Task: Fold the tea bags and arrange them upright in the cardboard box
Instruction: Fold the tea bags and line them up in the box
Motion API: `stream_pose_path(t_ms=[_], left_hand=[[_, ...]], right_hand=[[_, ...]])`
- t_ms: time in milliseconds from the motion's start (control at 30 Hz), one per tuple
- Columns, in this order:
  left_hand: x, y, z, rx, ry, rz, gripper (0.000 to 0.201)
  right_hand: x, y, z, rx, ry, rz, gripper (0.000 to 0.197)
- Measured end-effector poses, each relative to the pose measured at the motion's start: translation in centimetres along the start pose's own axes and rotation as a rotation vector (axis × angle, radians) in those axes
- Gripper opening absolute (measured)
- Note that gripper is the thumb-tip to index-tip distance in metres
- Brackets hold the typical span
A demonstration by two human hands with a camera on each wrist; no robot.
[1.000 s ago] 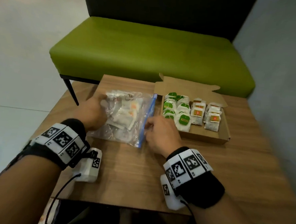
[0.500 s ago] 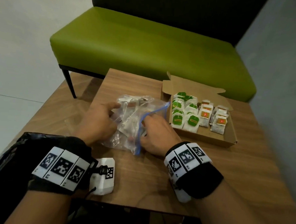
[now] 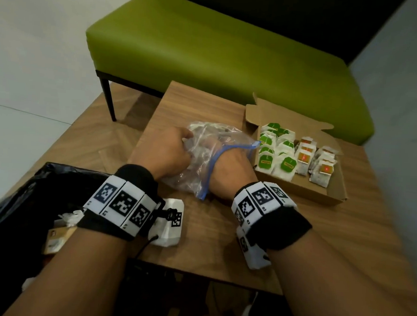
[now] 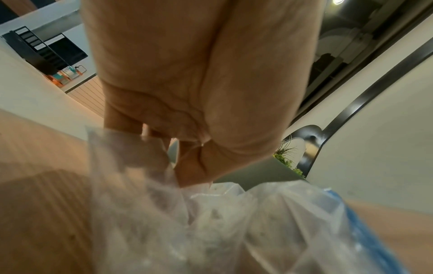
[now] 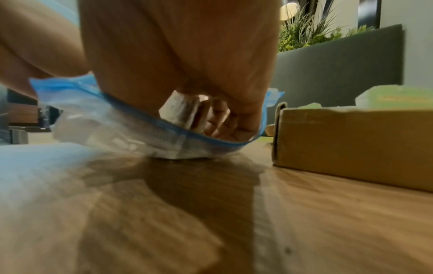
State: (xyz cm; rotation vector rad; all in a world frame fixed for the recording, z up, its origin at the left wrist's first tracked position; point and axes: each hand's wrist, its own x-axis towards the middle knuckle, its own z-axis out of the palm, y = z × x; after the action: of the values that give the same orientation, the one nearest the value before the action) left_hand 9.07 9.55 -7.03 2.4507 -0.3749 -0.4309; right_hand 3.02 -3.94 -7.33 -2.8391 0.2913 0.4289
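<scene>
Right wrist view, right hand (image 5: 187, 74) inside plastic bag (image 3: 202, 157), grip curled round a tea bag (image 5: 180, 109), left hand (image 3: 164, 152) clutching the bag's side, cardboard box (image 3: 322, 189) just beside on desk (image 3: 210, 231).

Overhead head view; close, low wrist views

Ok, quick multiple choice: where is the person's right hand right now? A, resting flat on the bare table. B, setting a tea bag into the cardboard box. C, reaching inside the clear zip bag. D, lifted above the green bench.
C: the right hand is pushed through the blue zip mouth of the clear plastic bag, fingers curled round a tea bag inside.
</scene>
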Motion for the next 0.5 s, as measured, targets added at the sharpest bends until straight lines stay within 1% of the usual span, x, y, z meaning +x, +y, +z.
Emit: stream_pose_path(t_ms=[33,67,133,200,233,333,433,467,500], left_hand=[[0.0,0.0,0.0,-0.009,-0.003,-0.004,0.055],[0.0,0.0,0.0,-0.019,-0.008,-0.012,0.055],[-0.1,-0.1,-0.1,-0.032,-0.010,-0.019,0.055],[0.0,-0.2,-0.2,-0.033,-0.006,-0.028,0.053],[0.0,-0.3,-0.3,-0.032,-0.002,-0.035,0.053],[0.3,-0.6,-0.5,-0.037,0.015,-0.075,0.051],[0.8,-1.0,-0.3,-0.056,0.057,-0.107,0.050],[0.9,-1.2,-0.2,-0.056,0.081,-0.119,0.051],[1.0,-1.3,-0.1,-0.052,0.109,-0.127,0.052]], right_hand=[[-0.2,0.1,0.0,0.024,0.059,-0.012,0.030],[-0.3,0.2,-0.2,0.060,0.077,-0.013,0.029],[-0.8,0.0,-0.4,0.190,0.043,0.026,0.031],[-0.8,0.1,-1.1,0.356,0.005,0.117,0.034],[-0.9,0.3,-1.3,0.436,0.038,0.126,0.033],[-0.9,1.2,-2.0,0.550,0.194,0.138,0.020],[-1.7,1.7,-3.0,0.760,0.229,0.158,0.025],[-2.0,2.0,-3.4,0.809,0.237,0.159,0.024],[-2.5,2.2,-4.0,0.870,0.244,0.164,0.019]])
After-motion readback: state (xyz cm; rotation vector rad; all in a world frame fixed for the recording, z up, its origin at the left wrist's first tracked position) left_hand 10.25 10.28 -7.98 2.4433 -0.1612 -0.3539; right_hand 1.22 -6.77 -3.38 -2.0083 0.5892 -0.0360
